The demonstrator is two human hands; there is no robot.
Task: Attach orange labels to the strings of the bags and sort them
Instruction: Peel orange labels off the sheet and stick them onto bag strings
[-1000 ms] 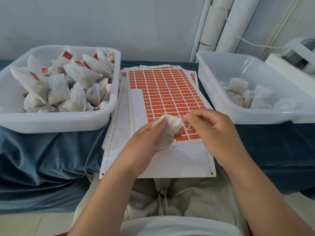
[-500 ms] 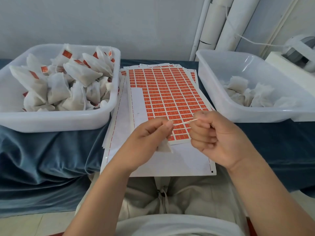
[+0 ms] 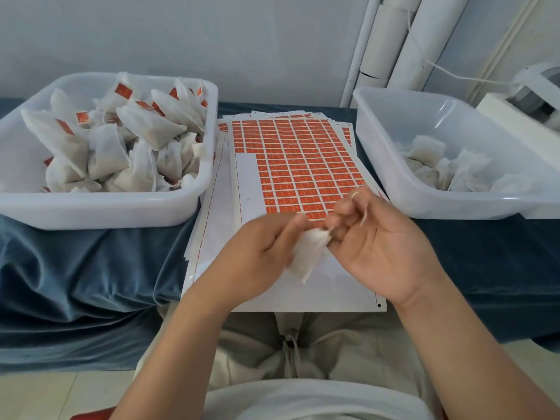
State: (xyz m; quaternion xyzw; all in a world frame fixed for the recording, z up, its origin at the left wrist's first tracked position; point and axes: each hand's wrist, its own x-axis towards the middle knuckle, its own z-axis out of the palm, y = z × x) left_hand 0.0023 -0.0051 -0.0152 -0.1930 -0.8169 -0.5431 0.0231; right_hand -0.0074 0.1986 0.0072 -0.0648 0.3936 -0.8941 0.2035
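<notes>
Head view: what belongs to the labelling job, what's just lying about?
Job: white mesh bag, its pale string, orange label sheet, left white plastic tub of labelled bags, right white plastic tub of unlabelled bags.
Lying about: white pipes, white machine, blue velvet cloth.

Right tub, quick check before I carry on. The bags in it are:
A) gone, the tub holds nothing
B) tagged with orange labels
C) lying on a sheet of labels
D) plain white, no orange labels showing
D: the bags in the right tub show only plain white, while the orange labels appear among the pile in the left tub.
</notes>
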